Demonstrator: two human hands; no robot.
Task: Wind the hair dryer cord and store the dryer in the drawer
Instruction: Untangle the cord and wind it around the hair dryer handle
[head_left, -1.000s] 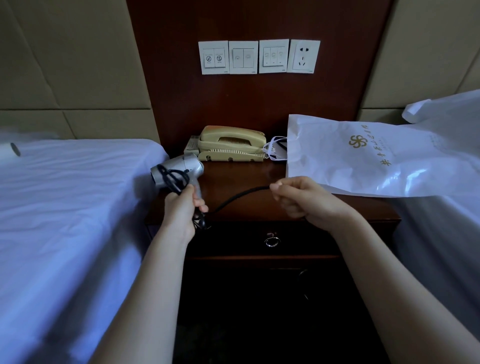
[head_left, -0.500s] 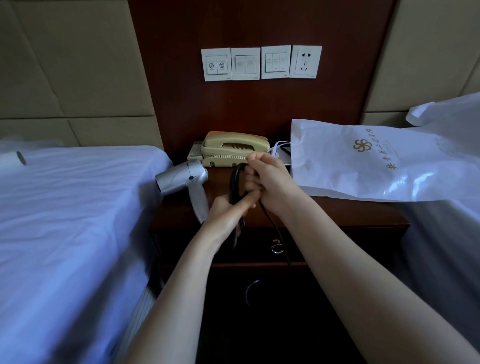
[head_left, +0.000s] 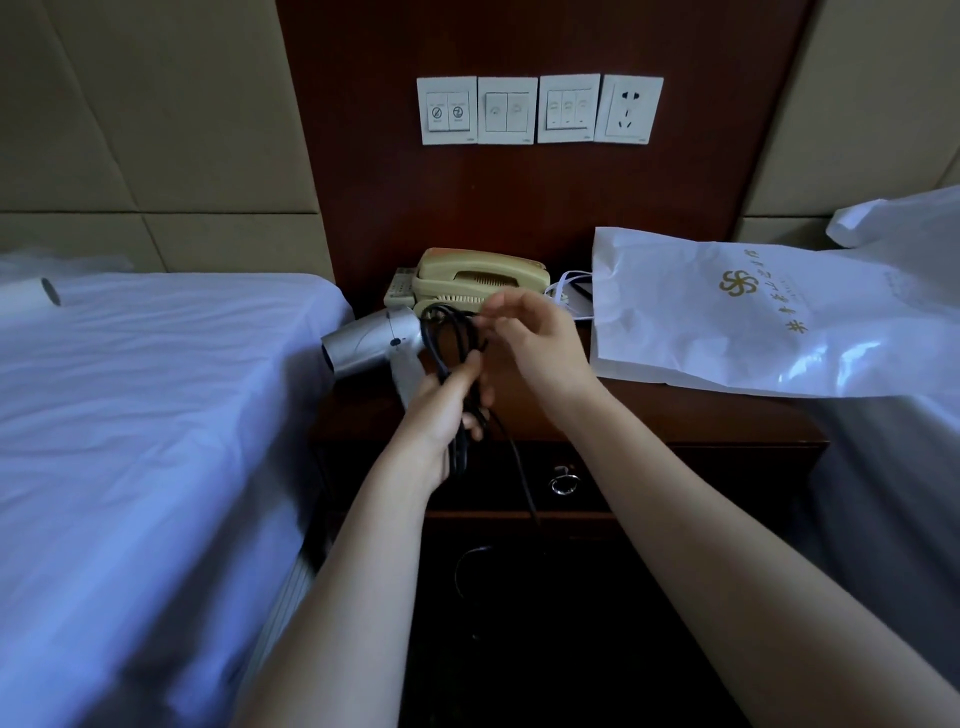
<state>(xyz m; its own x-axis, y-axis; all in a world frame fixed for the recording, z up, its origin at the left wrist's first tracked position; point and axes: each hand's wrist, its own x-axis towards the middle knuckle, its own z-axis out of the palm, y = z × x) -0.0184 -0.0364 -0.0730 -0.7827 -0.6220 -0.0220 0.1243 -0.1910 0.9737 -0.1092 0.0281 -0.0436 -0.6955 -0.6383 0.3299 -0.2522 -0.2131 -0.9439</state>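
Observation:
A silver hair dryer (head_left: 371, 340) hangs over the left edge of the dark wooden nightstand (head_left: 675, 415), nozzle pointing left. My left hand (head_left: 441, 410) grips its handle together with several loops of the black cord (head_left: 449, 338). My right hand (head_left: 530, 340) pinches the top of the cord loops just right of the dryer body. A loose length of cord trails down past the shut drawer (head_left: 623, 483) with its ring pull (head_left: 563, 480).
A beige telephone (head_left: 480, 275) sits at the back of the nightstand. A white paper bag (head_left: 753, 312) lies across its right side. White beds flank both sides, the left one (head_left: 130, 441) close. Switches and a socket (head_left: 628, 109) are on the wall panel.
One second ago my right hand held the cord stretched out to the right. It has since come in to the dryer, laying loops beside the handle held by my left hand.

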